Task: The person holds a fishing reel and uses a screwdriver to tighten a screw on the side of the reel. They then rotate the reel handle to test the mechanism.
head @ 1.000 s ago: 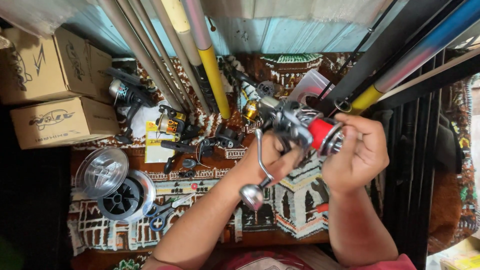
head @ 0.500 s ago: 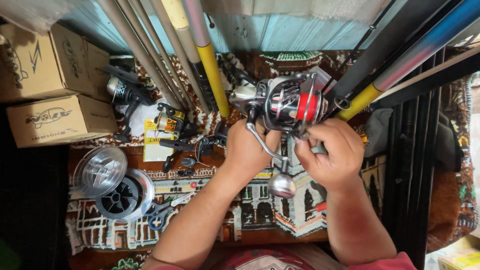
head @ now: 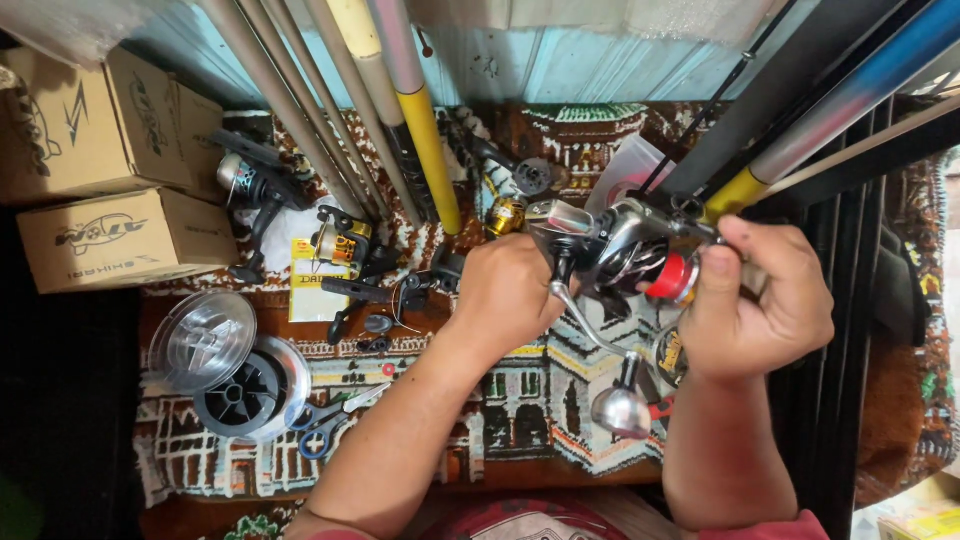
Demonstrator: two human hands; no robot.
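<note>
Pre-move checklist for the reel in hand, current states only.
1. Left hand grips the spinning reel body: ok.
2. Right hand fingers at the red spool: ok.
3. Crank handle hangs free, nothing touching its knob: ok.
4. Line threaded on the spool: cannot tell.
5. Scissors and line spools lie apart from both hands on the patterned cloth: ok.

Head camera looks steeply down, close above the patterned mat.
</note>
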